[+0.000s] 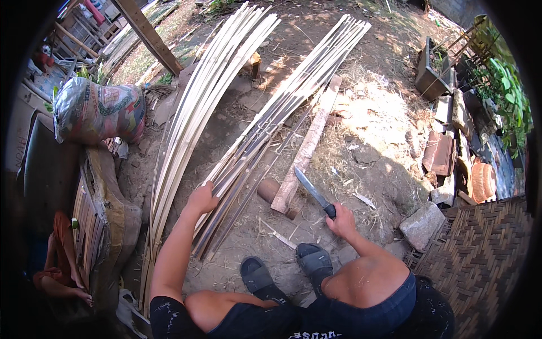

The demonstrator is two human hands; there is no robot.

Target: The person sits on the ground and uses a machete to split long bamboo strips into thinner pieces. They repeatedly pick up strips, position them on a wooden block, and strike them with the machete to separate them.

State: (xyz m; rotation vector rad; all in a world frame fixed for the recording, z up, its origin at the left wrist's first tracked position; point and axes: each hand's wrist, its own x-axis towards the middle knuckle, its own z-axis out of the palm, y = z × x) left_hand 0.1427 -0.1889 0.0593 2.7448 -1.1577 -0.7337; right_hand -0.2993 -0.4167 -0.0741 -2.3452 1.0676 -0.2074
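My right hand (341, 221) is wrapped round the dark handle of a long knife (310, 186), its blade slanting up and away to the left. My left hand (202, 198) is closed at the left edge of a bundle of long, thin bamboo strips (293, 99), some pale and some dark, fanned out over the ground. Its fingers are partly hidden, so how many strips it grips does not show. Left of it lies a second bundle of paler bamboo strips (197, 96). Between the hands, a flat wooden plank (307, 147) rests with its near end by a short brown log (269, 190).
My sandalled feet (314, 261) are below the plank. At the left stand a stuffed sack (101, 110) and a worn bench (116, 209), with another person's limbs (65, 254) beside it. A stone block (422, 226) and woven bamboo mat (480, 254) lie at the right.
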